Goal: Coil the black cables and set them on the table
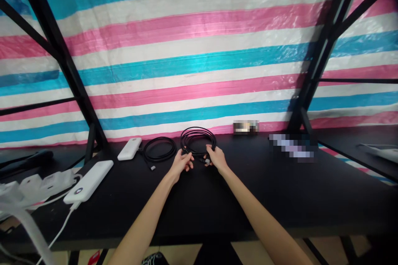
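Between my two hands is a coiled black cable [197, 128], its loops standing slightly raised over the black table. My left hand [180, 162] pinches the coil at its lower left side. On the right side of the same coil, my right hand [217, 158] is closed around the loops, thumb on top. A grey connector end [207, 161] shows by the right fingers. Just left of my left hand, a second coiled black cable [159, 149] lies flat on the table, its grey plug toward me.
The black table [199, 211] runs across the view. To the left lie a small white power bank [129, 149], a larger white power bank [89, 182] with a white cable, and white plug adapters [46, 184]. Blurred-out items are at the right; black metal posts flank a striped sheet [199, 62].
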Tool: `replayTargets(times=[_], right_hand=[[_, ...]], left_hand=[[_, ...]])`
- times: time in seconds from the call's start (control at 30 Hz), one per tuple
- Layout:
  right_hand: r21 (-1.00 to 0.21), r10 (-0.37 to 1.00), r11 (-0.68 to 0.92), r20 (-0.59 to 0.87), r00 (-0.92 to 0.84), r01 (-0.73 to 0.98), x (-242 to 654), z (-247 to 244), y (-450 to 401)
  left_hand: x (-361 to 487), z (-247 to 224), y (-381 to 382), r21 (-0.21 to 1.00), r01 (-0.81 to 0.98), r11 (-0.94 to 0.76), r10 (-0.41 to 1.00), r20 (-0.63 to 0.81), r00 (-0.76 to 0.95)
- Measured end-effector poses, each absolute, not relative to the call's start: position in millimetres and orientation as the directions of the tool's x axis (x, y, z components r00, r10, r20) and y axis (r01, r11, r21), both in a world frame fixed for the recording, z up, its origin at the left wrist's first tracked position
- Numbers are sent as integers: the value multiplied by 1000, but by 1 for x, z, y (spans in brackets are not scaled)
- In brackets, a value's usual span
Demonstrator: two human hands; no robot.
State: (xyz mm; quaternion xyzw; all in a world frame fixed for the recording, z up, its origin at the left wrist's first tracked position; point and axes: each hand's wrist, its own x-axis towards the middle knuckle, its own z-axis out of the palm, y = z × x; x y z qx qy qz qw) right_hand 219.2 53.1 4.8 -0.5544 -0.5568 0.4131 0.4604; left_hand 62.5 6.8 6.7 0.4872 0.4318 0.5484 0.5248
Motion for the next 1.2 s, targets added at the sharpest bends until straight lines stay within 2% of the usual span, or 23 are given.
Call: replayTargets(times=[0.17, 0.33, 0.53, 0.7, 0.8, 0.87, 0.93, 1.0, 1.03, 1.1, 1.2], right_hand=[[-951, 992, 65, 94, 81, 303, 221, 2, 55], [-935, 997, 20, 46, 67, 354, 222, -1, 58], [-892, 986, 26, 96, 133, 451, 223, -7, 65], [-845, 980, 20, 124, 158, 535, 226, -3, 62], [-768, 976, 9, 145, 160, 641, 228, 4, 56], [-716, 976, -9, 144, 160, 698, 230, 8, 54], [-685, 977, -32, 131, 166, 728, 233, 10, 53], [-665, 977, -53, 120, 177, 745, 235, 11, 53], [-655, 976, -63, 119, 185, 753, 236, 12, 53], [-631, 972, -79, 123, 200, 772, 238, 13, 54], [-614, 969, -90, 127, 210, 785, 239, 13, 54]], left_hand=[[64, 11, 3, 995, -100, -13, 999, 17, 41], [63, 13, 1, 989, -145, 12, 998, -3, 65], [62, 15, 0, 986, -163, 38, 996, -25, 84], [63, 15, -1, 984, -176, 16, 992, 6, 123], [61, 13, 2, 987, -161, -19, 987, 44, 155], [57, 10, 6, 996, -48, -79, 993, 82, 82], [50, 8, 8, 955, 238, -179, 976, 202, -76], [41, 8, 7, 771, 599, -219, 898, 399, -186], [37, 8, 6, 647, 739, -188, 852, 482, -206], [30, 9, 4, 455, 889, -51, 794, 559, -240], [22, 7, 3, 344, 921, 182, 793, 503, -345]])
